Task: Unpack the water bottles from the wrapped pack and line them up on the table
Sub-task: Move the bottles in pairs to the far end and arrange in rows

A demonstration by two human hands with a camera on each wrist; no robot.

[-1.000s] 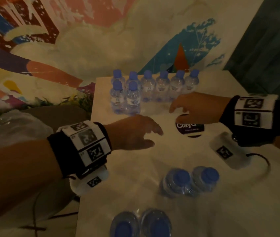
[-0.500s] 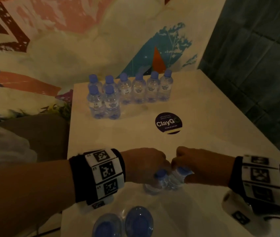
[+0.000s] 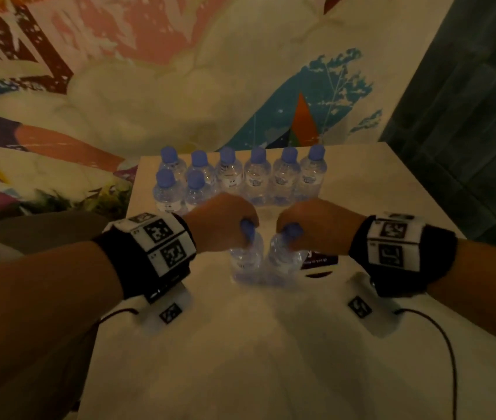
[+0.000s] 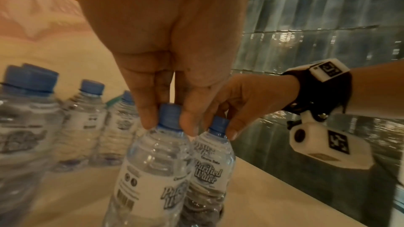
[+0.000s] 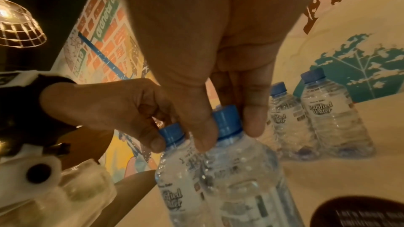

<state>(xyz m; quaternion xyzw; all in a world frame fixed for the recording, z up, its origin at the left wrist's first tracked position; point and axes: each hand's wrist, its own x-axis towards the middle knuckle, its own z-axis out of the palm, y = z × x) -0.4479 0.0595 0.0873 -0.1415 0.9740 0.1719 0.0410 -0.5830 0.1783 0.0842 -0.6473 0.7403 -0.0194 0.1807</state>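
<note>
Two clear water bottles with blue caps stand side by side, touching, at the middle of the cream table [image 3: 361, 183]. My left hand [image 3: 248, 234] pinches the cap of the left bottle [image 3: 245, 262]. My right hand [image 3: 290, 236] pinches the cap of the right bottle [image 3: 283, 265]. In the left wrist view my fingers [image 4: 146, 118] flank the blue cap [image 4: 170, 116]. In the right wrist view my fingers [image 5: 251, 127] hold the other cap [image 5: 227, 123]. Behind them stands a row of bottles [image 3: 257, 180], with two more [image 3: 180, 192] in front of it at the left.
A dark round sticker [image 3: 319, 262] lies on the table just right of the held bottles. A painted wall rises behind the table and a dark tiled wall [image 3: 467, 131] runs along its right side. Cables trail from both wrist cameras over the near tabletop.
A second ago both hands were open near the back rows. They came back, took two bottles by the caps, and have moved them forward toward the rows.
</note>
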